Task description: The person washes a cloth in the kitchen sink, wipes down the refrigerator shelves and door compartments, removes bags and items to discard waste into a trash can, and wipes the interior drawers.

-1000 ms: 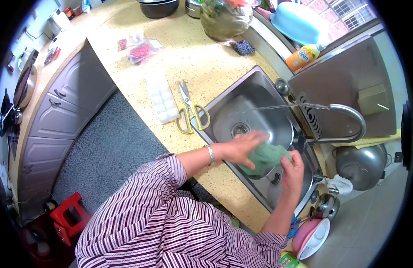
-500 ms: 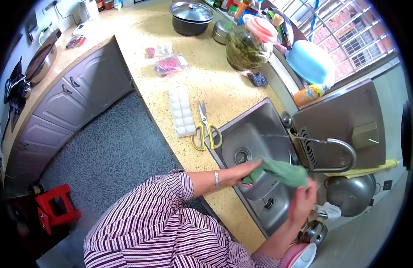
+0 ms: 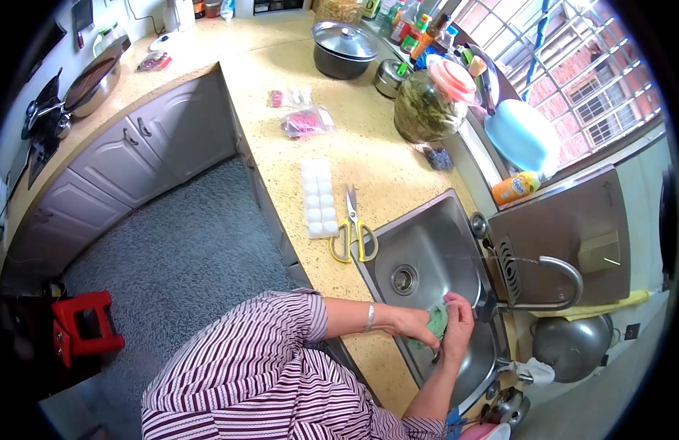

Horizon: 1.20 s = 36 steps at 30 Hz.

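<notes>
Over the double steel sink, my left hand (image 3: 416,327) and my right hand (image 3: 457,326) are close together, gripping a wet-looking green cloth (image 3: 437,320). The cloth is bunched between them, and part of it is hidden by my fingers. A bracelet circles my left wrist. Beyond my hands lies the sink's drain basin (image 3: 427,242). To the right the curved steel faucet (image 3: 567,275) points over the sink, a thin stream of water coming from its tip.
Left of the sink, yellow-handled scissors (image 3: 353,227) lie beside a white tray of round compartments (image 3: 319,198). Farther back are bagged pink meat (image 3: 308,122), a lidded pot (image 3: 344,55) and a large jar (image 3: 431,106). An orange bottle (image 3: 515,188) lies by the window.
The green cloth, earlier stretched out between my hands, is now bunched up. My right hand has moved left toward my left hand, and both are lower in the view, which has shifted.
</notes>
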Available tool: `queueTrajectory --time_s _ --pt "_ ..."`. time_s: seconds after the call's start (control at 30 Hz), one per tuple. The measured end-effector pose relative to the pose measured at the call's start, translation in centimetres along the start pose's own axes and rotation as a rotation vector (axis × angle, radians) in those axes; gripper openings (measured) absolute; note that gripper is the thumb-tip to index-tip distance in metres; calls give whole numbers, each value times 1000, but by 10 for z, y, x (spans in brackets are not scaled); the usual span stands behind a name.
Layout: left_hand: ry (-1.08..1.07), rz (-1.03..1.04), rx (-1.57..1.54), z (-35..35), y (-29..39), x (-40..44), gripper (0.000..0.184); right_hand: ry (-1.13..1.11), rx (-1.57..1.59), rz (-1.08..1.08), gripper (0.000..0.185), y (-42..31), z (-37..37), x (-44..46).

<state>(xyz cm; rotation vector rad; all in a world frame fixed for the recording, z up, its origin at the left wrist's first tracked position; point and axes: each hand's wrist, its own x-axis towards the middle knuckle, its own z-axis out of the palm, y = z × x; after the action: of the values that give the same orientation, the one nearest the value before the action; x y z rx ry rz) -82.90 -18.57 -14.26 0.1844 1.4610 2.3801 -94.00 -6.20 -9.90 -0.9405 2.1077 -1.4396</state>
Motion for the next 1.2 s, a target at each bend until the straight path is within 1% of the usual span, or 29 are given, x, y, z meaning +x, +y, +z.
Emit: queueTrajectory --time_s 0.03,0.1,0.13,0.17,0.2,0.23,0.27,0.3,0.33,0.37,0.4,0.43,0.47,0.5,0.53,0.57,0.6,0.63,0.67,0.73,0.77,0.8,0.83,0.87,0.9,0.93,1.07,1.17,1.2 --pt "11 2 3 -3 0 0 44 -9 5 -6 18 0 2 2" --pt "-38 58 -423 -7 -1 1 46 28 361 188 36 -4 7 6" --pt "-26 65 -419 -6 3 -3 46 -13 477 209 60 -25 16 -1" --pt "-28 35 -504 -2 6 -7 46 -26 482 204 60 -26 17 0" --pt "-29 4 -589 1 13 -13 46 -196 523 154 66 -25 16 -1" --pt "-16 10 -586 2 20 -19 46 -367 561 104 72 -25 15 1" --pt "-97 -37 -598 4 26 -24 47 -410 544 73 61 -26 11 11" --pt "-181 -86 -608 3 30 -28 49 -420 547 71 61 -32 11 15" --pt "-224 -67 -517 0 26 -23 46 -341 510 63 53 -39 10 16" --pt "-221 -66 -516 -3 23 -16 46 -260 473 55 44 -46 9 17" --pt "-210 -31 -479 -6 20 -7 39 -201 486 31 30 -57 16 19" --pt "-198 5 -442 -6 22 -4 32 -203 486 29 30 -62 21 24" --pt "-198 6 -441 -9 25 -1 32 -155 436 59 26 -66 24 28" --pt "-108 -44 -318 -12 33 -2 24 -109 385 87 23 -69 25 32" --pt "-21 -94 -196 -13 38 -1 18 -109 382 86 23 -68 26 38" --pt "-24 -94 -197 -14 32 8 18 -87 302 132 21 -61 25 44" --pt "68 -75 -122 -20 19 25 14 -67 221 175 21 -54 24 51" --pt "161 -55 -48 -22 9 39 12 -67 218 174 21 -47 23 55" --pt "161 -53 -47 -22 6 46 12 -29 211 215 20 -40 23 60" --pt "349 -10 189 -21 5 51 15 8 202 258 20 -26 23 68" --pt "348 -10 187 -22 4 53 15 47 134 278 18 -19 22 71" --pt "423 229 393 -23 2 53 21 86 66 300 17 -11 21 72" --pt "454 349 494 -23 1 54 24 87 66 304 17 -2 20 73" --pt "495 468 599 -23 0 54 27 125 -8 272 16 6 20 73" --pt "464 346 684 -29 -14 65 30 151 -73 233 15 15 25 76" --pt "445 220 770 -35 -17 64 33 128 -58 220 15 28 26 82" --pt "531 112 778 -33 -17 48 34 177 -155 241 13 66 26 84" --pt "610 100 764 -34 -29 48 34 219 -203 229 13 82 36 85" --pt "597 54 771 -35 -28 45 32 246 -200 259 13 85 39 84"
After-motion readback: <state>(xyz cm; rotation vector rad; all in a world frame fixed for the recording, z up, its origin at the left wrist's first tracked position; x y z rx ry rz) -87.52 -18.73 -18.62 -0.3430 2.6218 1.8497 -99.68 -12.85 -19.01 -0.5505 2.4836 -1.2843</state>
